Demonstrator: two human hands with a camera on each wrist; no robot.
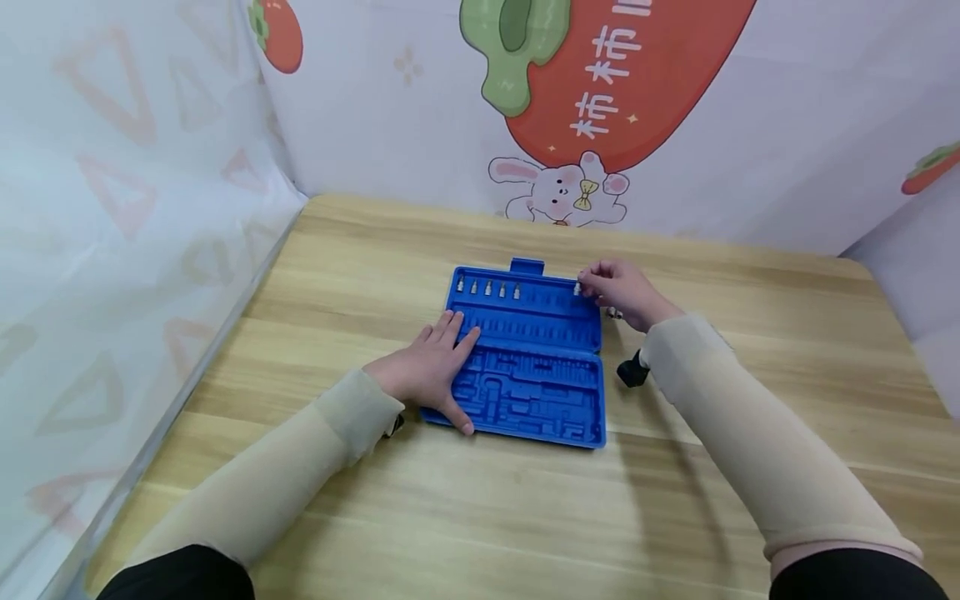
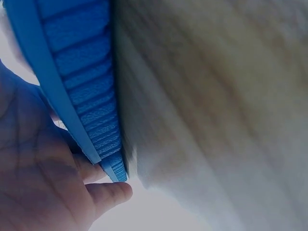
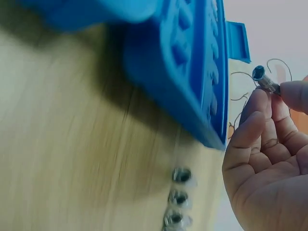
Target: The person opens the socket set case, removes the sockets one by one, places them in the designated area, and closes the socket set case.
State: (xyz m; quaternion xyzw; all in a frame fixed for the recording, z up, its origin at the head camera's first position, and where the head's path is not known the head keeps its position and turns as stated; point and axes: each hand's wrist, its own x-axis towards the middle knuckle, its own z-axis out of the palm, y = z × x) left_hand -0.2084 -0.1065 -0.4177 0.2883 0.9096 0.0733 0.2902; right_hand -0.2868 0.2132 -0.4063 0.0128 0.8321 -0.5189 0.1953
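A blue plastic tool case (image 1: 528, 400) lies unfolded on the table, its moulded slots facing up. Several small metal sockets (image 1: 488, 288) stand in a row at the left of its far half. With spread fingers, my left hand (image 1: 423, 367) rests on the case's left side, the thumb at the near edge. My right hand (image 1: 626, 293) pinches one silver socket (image 3: 266, 83) between thumb and fingertips, over the far right corner of the case. Several loose sockets (image 3: 179, 198) sit on the table beside the case, partly hidden by that hand in the head view.
The wooden table (image 1: 480, 517) extends around the case on all sides. A printed white cloth (image 1: 375, 125) hangs behind the table, and another sheet (image 1: 150, 208) hangs along its left edge. A black wrist device (image 1: 633, 371) shows under the right sleeve.
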